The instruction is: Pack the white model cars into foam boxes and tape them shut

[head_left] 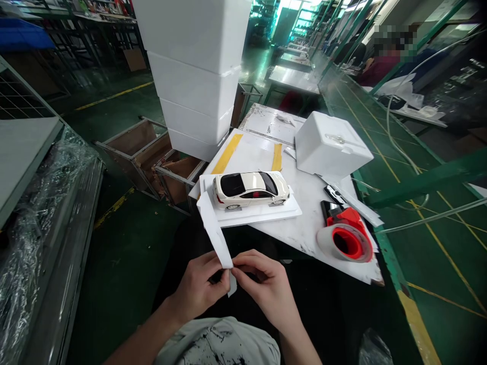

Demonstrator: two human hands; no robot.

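Observation:
Close to my body, my left hand (203, 281) and my right hand (262, 281) meet with fingertips pinched on a white strip (216, 234), which looks like paper or thin foam. The strip's far end reaches up to the left corner of a white base (251, 217); whether it is attached there I cannot tell. A short end hangs below my fingers. On the base sits a cream model car (251, 190) with a dark roof panel and windows, its rear toward the left. Neither hand touches the car.
A red tape dispenser (348, 235) lies at the worktable's (281, 235) right, beside a white foam box (331, 144). Tall stacked white foam boxes (194, 76) rise behind left. Metal-framed carts (133, 147) stand left, a green rail (429, 177) right. A person (384, 66) sits far right.

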